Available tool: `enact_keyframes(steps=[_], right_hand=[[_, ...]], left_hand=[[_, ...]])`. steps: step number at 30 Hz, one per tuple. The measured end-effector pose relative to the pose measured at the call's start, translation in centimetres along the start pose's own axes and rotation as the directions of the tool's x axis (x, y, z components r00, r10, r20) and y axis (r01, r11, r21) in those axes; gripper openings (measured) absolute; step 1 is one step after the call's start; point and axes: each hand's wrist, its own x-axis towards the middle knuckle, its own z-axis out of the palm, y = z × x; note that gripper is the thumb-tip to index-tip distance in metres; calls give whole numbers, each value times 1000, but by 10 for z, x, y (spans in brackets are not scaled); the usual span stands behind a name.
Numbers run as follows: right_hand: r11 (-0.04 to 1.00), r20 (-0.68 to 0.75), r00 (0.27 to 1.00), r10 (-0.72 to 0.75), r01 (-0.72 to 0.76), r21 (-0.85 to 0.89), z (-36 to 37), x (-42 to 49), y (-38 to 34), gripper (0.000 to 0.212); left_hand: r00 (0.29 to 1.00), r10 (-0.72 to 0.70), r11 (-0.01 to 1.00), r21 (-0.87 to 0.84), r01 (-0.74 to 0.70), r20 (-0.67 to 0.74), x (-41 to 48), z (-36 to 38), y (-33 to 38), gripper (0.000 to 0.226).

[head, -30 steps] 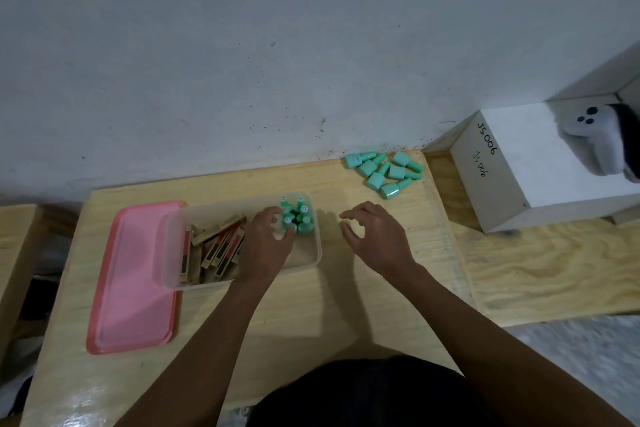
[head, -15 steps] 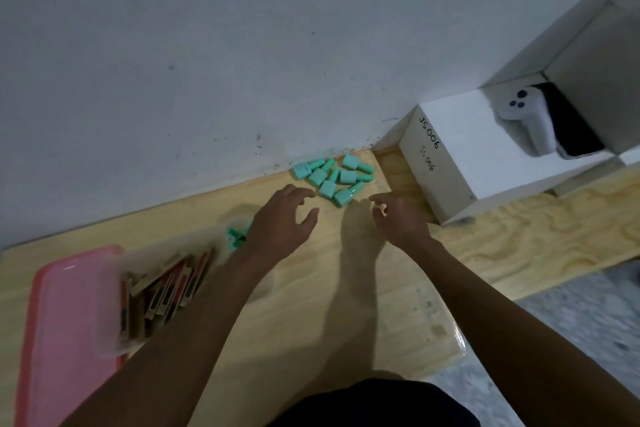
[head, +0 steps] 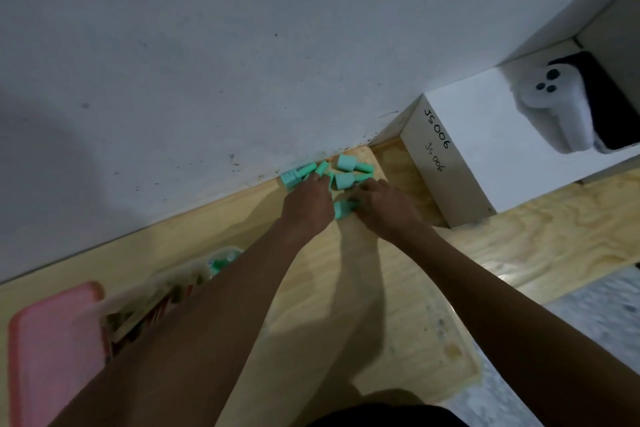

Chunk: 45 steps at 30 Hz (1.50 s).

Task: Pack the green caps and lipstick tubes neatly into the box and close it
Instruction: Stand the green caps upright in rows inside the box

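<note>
Pale wooden tabletop (head: pixel 381 322) runs up to a scuffed grey-white wall (head: pixel 207 62); at the far corner against it lies a heap of mint-green plastic caps (head: pixel 346 180); both hands are down on the heap; the left hand (head: pixel 306 199) covers its near-left side, fingertips touching caps; the right hand (head: pixel 384 208) curls over its near-right side; whether either grips a cap I cannot tell; well apart, lower left, a clear plastic box (head: pixel 180 274) holds blurred lipstick tubes (head: pixel 156 312); a flat pink lid (head: pixel 52 340) lies just beside it.

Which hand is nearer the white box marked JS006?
Right. The right hand is at the green caps, just beside the white box; the left hand is at the pile's far side, farther off.
</note>
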Motion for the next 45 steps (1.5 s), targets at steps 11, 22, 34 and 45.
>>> enact_keyframes(steps=[11, 22, 34, 45], right_hand=[[842, 11, 976, 219, -195, 503, -18, -32, 11, 32], [738, -103, 934, 342, -199, 645, -47, -53, -30, 45], [747, -143, 978, 152, -19, 664, -67, -89, -119, 33], [856, -58, 996, -62, 83, 510, -24, -97, -177, 34]], left_hand=[[988, -149, 988, -59, 146, -51, 8, 14, 4, 25], [960, -257, 505, -833, 228, 107, -45, -35, -26, 17], [945, -324, 131, -991, 1, -41, -173, -66, -78, 7], [799, -567, 305, -952, -19, -198, -245, -33, -115, 18]])
